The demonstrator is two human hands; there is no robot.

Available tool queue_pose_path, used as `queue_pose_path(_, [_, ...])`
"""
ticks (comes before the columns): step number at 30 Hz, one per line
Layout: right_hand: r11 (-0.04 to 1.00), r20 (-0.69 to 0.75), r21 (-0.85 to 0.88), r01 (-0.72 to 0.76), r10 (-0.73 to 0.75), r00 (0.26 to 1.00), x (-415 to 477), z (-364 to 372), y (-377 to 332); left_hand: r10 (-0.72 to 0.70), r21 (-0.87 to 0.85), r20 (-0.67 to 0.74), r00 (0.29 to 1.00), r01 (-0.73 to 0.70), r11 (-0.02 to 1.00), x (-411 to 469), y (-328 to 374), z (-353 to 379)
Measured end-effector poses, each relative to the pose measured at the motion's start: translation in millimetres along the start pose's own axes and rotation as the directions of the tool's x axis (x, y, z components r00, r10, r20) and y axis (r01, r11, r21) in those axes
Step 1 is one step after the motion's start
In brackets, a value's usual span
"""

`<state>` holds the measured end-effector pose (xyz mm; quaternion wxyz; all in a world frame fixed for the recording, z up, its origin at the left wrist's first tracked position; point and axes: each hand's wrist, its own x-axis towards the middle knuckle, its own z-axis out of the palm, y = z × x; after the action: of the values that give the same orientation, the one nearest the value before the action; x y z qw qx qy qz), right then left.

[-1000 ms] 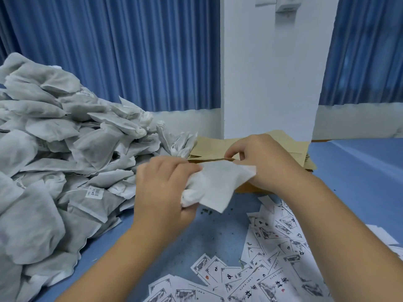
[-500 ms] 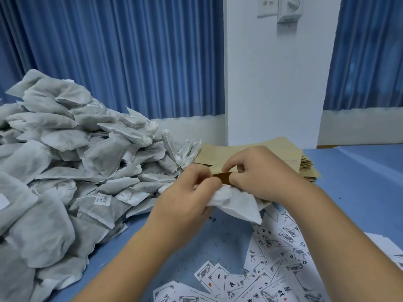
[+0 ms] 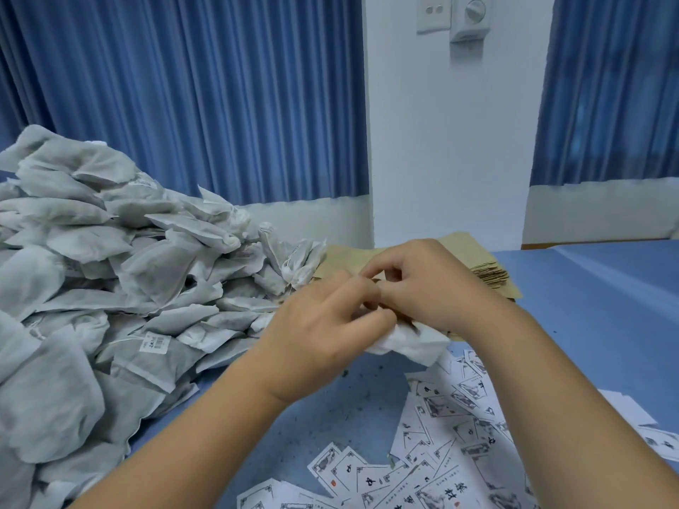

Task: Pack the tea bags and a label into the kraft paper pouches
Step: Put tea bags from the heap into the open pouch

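Kraft pouch stack [image 3: 488, 277] at 12 o'clock, contents hidden. Right hand [image 3: 433, 284] pinches the stack top; left hand [image 3: 327, 328] grips the crumpled white tea bag [image 3: 413, 343] at 6 o'clock

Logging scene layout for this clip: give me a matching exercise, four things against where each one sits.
Things:
1. tea bag pile
2. kraft pouches
3. labels
4. white tea bag

Places:
A. scattered at the near right
B. held at the left hand, below the right hand
C. heaped on the left
D. stacked just behind the hands

Pairs: 1-C, 2-D, 3-A, 4-B.
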<state>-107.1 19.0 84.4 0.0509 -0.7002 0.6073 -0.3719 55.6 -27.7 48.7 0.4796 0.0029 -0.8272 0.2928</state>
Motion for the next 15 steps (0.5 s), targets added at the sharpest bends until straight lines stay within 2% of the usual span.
queue_pose_path(3, [1.0, 0.006, 0.026, -0.001, 0.001, 1.0, -0.6, -1.4, -0.1, -0.037, -0.016, 0.139, 0.99, 0.039, 0.999, -11.1, 1.2, 5.8])
queue_pose_path(5, [0.999, -0.012, 0.046, -0.012, 0.013, 1.0, -0.1, -1.9, -0.3, -0.099, 0.063, 0.236, 0.967, 0.086, 0.994, -16.4, 3.2, 5.8])
queue_pose_path(8, [0.998, -0.045, 0.04, -0.042, 0.044, 0.998, 0.5, -4.8, 1.7, -0.315, 0.238, 0.329, 0.89, 0.244, 0.94, -19.3, 13.4, 3.6])
queue_pose_path(10, [0.998, -0.06, 0.018, -0.057, 0.058, 0.996, -0.1, -6.8, 2.3, -0.407, 0.268, 0.375, 0.833, 0.322, 0.908, -16.9, 21.5, 0.3])
queue_pose_path(12, [0.998, -0.082, -0.001, -0.063, 0.062, 0.995, -0.8, -6.9, 1.3, -0.452, 0.264, 0.4, 0.797, 0.372, 0.89, -12.6, 30.0, -3.8])
queue_pose_path(15, [0.997, -0.104, -0.042, -0.063, 0.059, 0.993, -1.3, -5.0, -1.6, -0.489, 0.136, 0.442, 0.752, 0.483, 0.865, -6.5, 44.0, -9.0])
